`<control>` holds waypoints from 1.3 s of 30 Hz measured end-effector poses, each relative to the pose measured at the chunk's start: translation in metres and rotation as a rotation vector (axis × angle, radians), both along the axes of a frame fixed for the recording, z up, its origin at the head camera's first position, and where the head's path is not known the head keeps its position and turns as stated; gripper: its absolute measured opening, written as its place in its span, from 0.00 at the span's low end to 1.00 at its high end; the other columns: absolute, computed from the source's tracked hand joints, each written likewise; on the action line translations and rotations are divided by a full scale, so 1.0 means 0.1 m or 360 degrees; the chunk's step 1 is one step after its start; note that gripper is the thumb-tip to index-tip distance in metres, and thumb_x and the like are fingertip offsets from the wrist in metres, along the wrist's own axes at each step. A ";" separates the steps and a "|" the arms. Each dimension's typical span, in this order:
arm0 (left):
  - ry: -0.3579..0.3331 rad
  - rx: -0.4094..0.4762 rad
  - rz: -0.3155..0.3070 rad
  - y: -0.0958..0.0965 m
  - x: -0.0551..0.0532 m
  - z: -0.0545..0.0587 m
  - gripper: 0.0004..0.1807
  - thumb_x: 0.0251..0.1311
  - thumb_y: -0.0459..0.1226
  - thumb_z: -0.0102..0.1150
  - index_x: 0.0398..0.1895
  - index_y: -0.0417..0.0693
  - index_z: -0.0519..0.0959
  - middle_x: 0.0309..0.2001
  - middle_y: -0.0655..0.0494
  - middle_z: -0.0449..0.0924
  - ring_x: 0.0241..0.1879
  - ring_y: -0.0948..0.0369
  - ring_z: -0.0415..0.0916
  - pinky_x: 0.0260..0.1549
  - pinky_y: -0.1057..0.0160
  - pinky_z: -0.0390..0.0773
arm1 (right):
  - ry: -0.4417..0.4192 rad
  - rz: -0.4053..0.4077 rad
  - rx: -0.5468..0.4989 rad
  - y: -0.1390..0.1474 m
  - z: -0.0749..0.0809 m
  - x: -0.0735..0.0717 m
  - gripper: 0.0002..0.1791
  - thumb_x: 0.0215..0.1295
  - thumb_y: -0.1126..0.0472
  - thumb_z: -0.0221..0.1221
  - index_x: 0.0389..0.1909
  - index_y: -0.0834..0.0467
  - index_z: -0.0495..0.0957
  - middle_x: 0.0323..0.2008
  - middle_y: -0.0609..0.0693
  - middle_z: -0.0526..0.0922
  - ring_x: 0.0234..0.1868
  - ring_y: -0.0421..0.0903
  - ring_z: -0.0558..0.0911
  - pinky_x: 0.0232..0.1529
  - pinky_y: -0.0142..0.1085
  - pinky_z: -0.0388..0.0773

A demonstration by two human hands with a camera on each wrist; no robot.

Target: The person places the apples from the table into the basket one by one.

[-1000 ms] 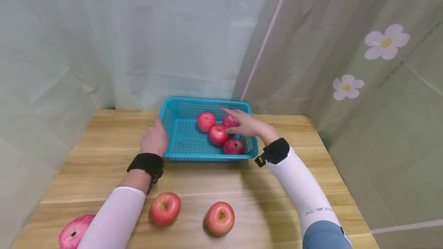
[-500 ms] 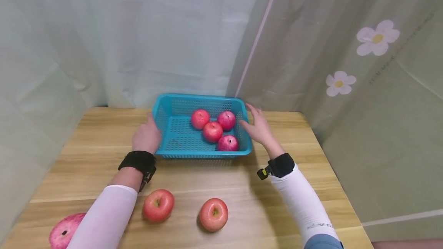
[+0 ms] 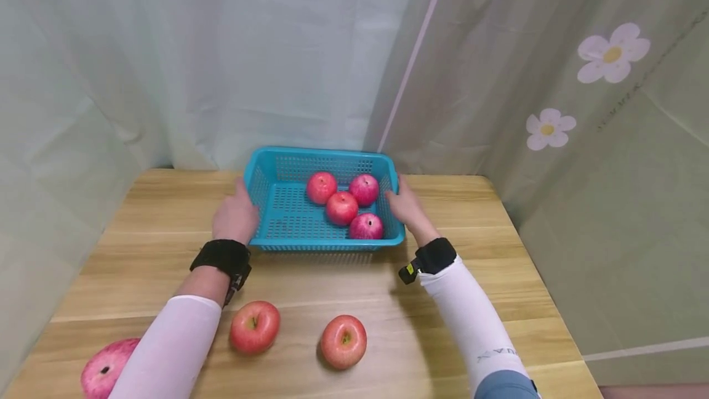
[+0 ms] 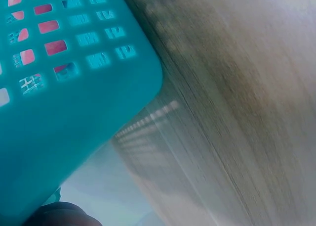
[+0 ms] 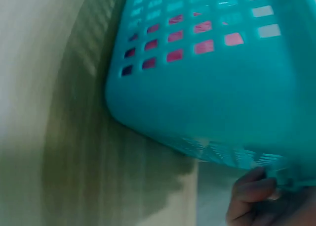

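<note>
A blue plastic basket (image 3: 327, 244) with slotted walls is at the back of the wooden table, and several red apples (image 3: 341, 208) lie inside it, mostly on its right side. My left hand (image 3: 235, 217) grips the basket's left end at the rim. At the opposite end my right hand (image 3: 407, 207) holds the rim, its thumb on the inner side. In the right wrist view, curled fingers (image 5: 249, 194) show beneath the basket's rim. The left wrist view has the basket wall (image 4: 84, 112) up close, with a dark, blurred fingertip (image 4: 64, 216) at the bottom edge.
Nearer me on the table (image 3: 299, 288) are two red apples, a left one (image 3: 255, 327) and a right one (image 3: 343, 342). A pinkish apple (image 3: 108, 369) is partly hidden behind my left sleeve. A pale curtain (image 3: 288, 48) hangs right behind the basket.
My right hand has moved right, from over the apples to the basket's right end, and has taken hold of the rim there. My left hand stays at the left end.
</note>
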State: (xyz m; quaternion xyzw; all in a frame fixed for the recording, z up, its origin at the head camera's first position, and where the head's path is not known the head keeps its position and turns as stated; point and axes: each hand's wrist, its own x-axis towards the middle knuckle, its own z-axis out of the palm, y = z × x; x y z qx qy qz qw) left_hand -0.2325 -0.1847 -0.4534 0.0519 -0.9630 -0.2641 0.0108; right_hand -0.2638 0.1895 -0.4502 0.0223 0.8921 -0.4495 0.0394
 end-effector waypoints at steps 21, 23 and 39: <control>-0.0057 0.0013 -0.0060 -0.12 -0.04 -0.05 0.45 0.79 0.41 0.51 0.84 0.29 0.39 0.48 0.18 0.77 0.35 0.36 0.81 0.23 0.46 0.76 | 0.0067 -0.0159 0.0011 -0.16 -0.15 0.00 0.33 0.78 0.63 0.55 0.82 0.55 0.62 0.71 0.64 0.74 0.71 0.64 0.74 0.68 0.62 0.71; -0.0051 0.0005 -0.0069 -0.14 -0.05 -0.06 0.47 0.78 0.43 0.52 0.84 0.29 0.38 0.49 0.17 0.77 0.35 0.36 0.81 0.24 0.46 0.76 | 0.0062 -0.0151 0.0041 -0.17 -0.17 0.00 0.34 0.79 0.63 0.54 0.82 0.55 0.61 0.72 0.64 0.74 0.72 0.64 0.73 0.69 0.62 0.71; 0.0008 0.0112 -0.0074 -0.09 -0.03 0.02 0.48 0.80 0.51 0.48 0.86 0.35 0.37 0.62 0.16 0.70 0.48 0.31 0.80 0.35 0.39 0.78 | 0.0029 -0.0180 0.0151 -0.11 -0.13 0.00 0.36 0.78 0.63 0.54 0.84 0.53 0.58 0.73 0.63 0.72 0.72 0.65 0.73 0.67 0.64 0.72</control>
